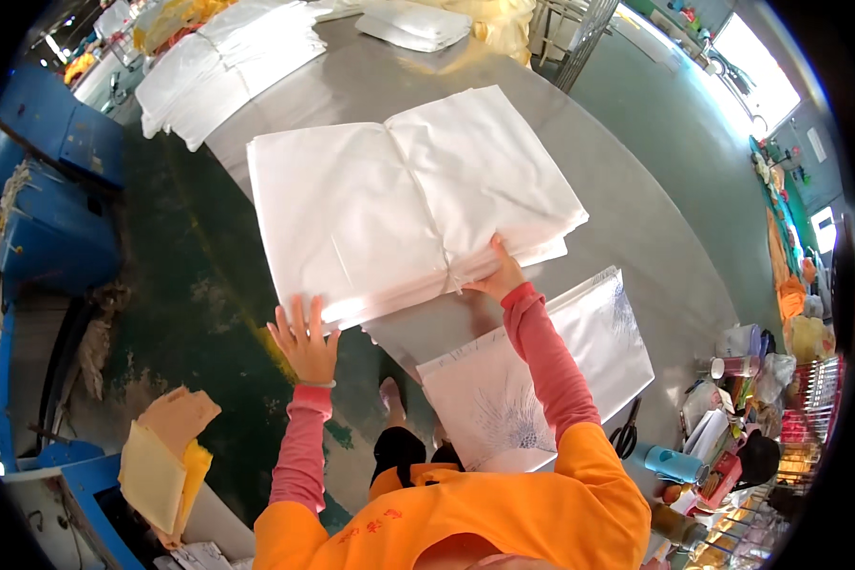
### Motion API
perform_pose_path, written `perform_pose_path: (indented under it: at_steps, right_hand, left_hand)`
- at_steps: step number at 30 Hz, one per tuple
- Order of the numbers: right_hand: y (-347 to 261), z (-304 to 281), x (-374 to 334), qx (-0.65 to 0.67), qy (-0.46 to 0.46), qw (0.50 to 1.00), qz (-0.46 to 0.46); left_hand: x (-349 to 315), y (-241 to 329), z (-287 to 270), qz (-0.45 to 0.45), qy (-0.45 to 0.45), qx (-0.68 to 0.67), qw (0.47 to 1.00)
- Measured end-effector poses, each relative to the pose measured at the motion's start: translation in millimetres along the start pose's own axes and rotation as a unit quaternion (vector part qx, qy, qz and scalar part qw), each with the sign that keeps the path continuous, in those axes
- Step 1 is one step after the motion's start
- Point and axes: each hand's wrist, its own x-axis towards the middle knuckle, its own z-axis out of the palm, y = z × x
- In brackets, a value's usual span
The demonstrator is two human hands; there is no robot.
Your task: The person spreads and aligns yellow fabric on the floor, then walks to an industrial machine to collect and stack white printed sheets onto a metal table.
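White tied bundle [337, 199] on surface [627, 204], just ahead of me, long axis left-right, right end farther. Hands apart: left hand [308, 350] spread at near-left corner; right hand [500, 275] at near edge, nearer cord [414, 177], can't tell if clamped.

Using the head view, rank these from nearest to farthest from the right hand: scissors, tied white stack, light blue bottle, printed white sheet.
From the right hand:
1. Tied white stack: touching the hand.
2. Printed white sheet: just below, under the forearm.
3. Scissors: lower right.
4. Light blue bottle: lower right, past the scissors.
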Motion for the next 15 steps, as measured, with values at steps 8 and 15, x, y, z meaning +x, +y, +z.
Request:
perform_pose_path:
  at_steps: [8, 15]
  right_hand:
    - [-5.4, 34.4, 63.1, 0.002, -0.005, 0.999, -0.033]
    - [-10.3, 106.7, 153.3, -0.108, -0.001, 0.994, -0.018]
  left_hand:
    - [26.8, -17.7, 28.0, -0.002, 0.064, 0.050, 0.997]
    - [91.1, -65.4, 64.3, 0.015, 0.122, 0.095, 0.988]
